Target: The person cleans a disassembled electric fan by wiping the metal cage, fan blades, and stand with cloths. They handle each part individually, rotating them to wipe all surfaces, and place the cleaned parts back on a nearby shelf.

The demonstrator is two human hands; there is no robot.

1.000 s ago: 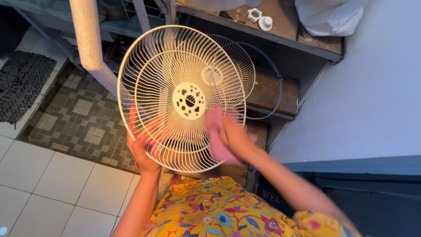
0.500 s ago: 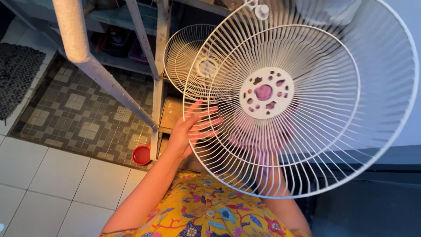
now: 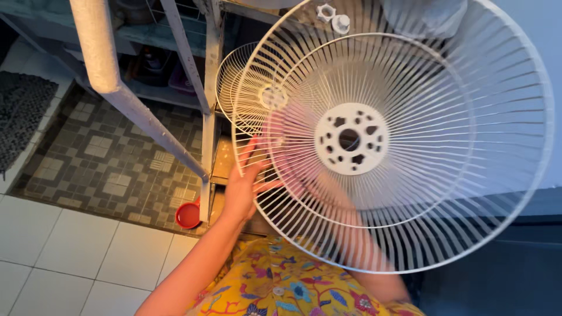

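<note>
Fan guard: white wire fan guard point(image 3: 410, 193) held up close to the camera, filling the frame from 12 to 5 o'clock; its round hub plate point(image 3: 351, 139) with small holes sits near the centre.
Change in guard: against half a second ago, the guard has shifted slightly toward 9 o'clock, and the pink colour seen through the hub holes is gone; the centre hole now shows dark.
Left hand: left hand point(image 3: 243, 187) at the guard's 8 o'clock edge, fingers spread and pressed flat against the wires, steadying the rim. Position little changed from the earlier frame.
Right hand: right hand point(image 3: 293, 158) behind the guard, seen only as a motion-blurred streak through the wires running from 6 o'clock up toward 10 o'clock. Whether it grips anything cannot be told. Earlier it lay lower, below the hub.
Second guard: smaller-looking wire guard point(image 3: 257, 96) resting behind, at 10 o'clock of the held guard, partly overlapped by it.
Shelf fittings: two white plastic nuts point(image 3: 332, 17) on the wooden shelf point(image 3: 228, 155) frame at 12 o'clock.
Floor: red cup point(image 3: 188, 215) at the foot of the shelf post, 8 o'clock; patterned dark tiles point(image 3: 99, 146) beyond, white tiles nearer; grey mat point(image 3: 20, 111) at 9 o'clock.
Pipe: white pipe point(image 3: 96, 47) slanting down at 10 o'clock.
Clothing: yellow flowered garment point(image 3: 293, 287) at 6 o'clock.
</note>
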